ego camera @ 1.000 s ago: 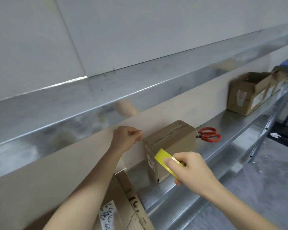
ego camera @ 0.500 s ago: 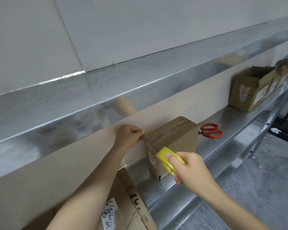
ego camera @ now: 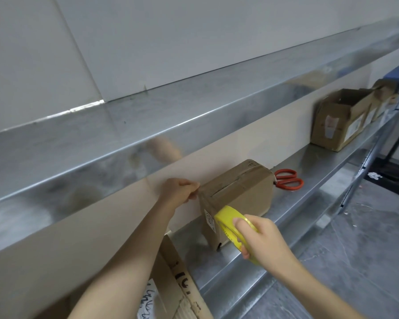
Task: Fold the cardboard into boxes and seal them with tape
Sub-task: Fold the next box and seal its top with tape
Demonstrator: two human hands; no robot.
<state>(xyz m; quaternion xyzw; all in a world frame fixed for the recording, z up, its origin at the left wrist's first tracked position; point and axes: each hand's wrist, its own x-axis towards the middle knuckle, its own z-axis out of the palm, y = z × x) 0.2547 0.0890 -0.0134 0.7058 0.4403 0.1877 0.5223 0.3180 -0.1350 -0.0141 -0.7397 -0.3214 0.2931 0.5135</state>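
A small folded cardboard box point(ego camera: 242, 192) stands on the steel shelf point(ego camera: 309, 194), its top flaps closed with a slit between them. My right hand point(ego camera: 260, 240) grips a yellow roll of tape point(ego camera: 230, 218) against the box's near corner. My left hand point(ego camera: 179, 191) pinches the free end of clear tape at the box's upper left edge. A strip of tape runs from the roll up to that pinch.
Red-handled scissors point(ego camera: 288, 179) lie on the shelf right behind the box. Several open cardboard boxes point(ego camera: 341, 118) stand further right. Flat cardboard point(ego camera: 171, 286) leans at the bottom left. A steel upper shelf point(ego camera: 148, 125) overhangs the work area.
My left hand has moved closer to the box's top corner with the tape end. My right hand has brought the roll lower against the box's near face.
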